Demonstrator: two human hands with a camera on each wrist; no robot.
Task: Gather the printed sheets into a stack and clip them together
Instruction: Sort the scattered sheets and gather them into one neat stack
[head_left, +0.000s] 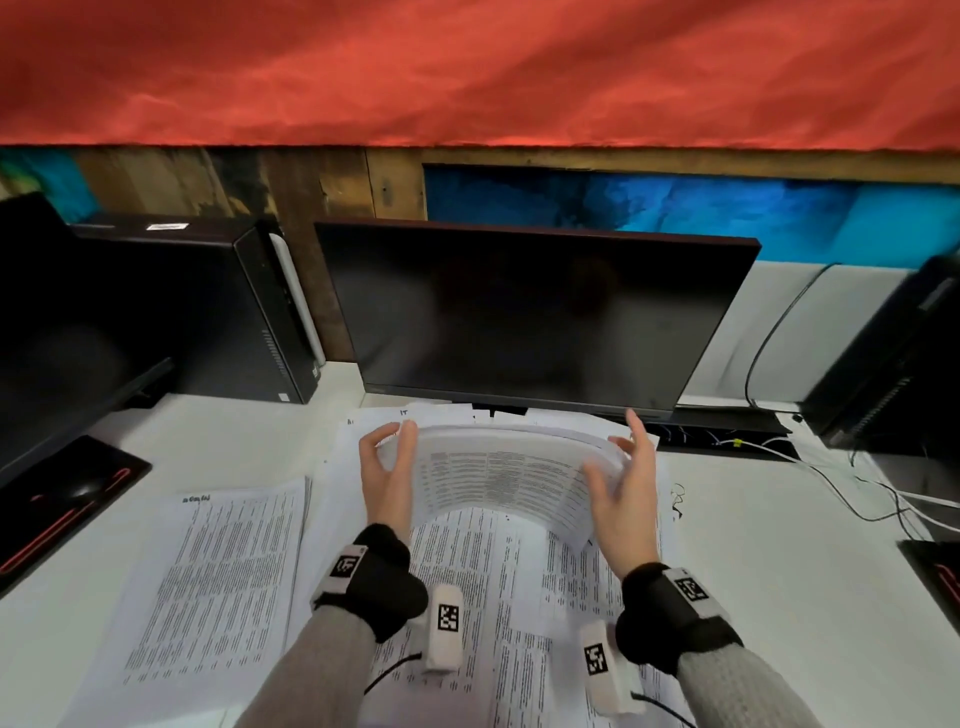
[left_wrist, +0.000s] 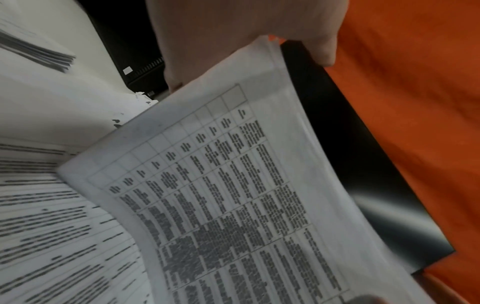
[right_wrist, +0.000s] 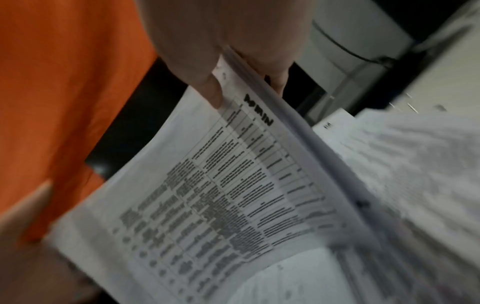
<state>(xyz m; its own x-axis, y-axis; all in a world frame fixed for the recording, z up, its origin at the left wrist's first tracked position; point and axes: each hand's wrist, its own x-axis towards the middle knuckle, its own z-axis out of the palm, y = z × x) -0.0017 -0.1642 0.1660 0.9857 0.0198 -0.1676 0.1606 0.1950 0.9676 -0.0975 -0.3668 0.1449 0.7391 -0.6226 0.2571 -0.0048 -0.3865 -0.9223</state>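
Note:
A thick stack of printed sheets (head_left: 498, 480) with table text hangs arched above the desk, just in front of the monitor. My left hand (head_left: 395, 441) grips its left edge and my right hand (head_left: 618, 457) grips its right edge. In the left wrist view the stack (left_wrist: 233, 185) runs up into my curled fingers (left_wrist: 322, 53). The right wrist view is blurred; my thumb (right_wrist: 207, 90) lies on the top sheet (right_wrist: 207, 195), with the other fingers behind the edge. More printed sheets (head_left: 218, 582) lie spread flat on the white desk (head_left: 779, 571) beneath. No clip is clearly in view.
A dark monitor (head_left: 519, 322) stands close behind the stack. A black computer tower (head_left: 208, 301) and a mouse pad (head_left: 67, 499) are at the left. Cables (head_left: 857, 493) and another tower (head_left: 893, 364) are at the right. A small dark wiry thing (head_left: 678, 496) lies beside the sheets.

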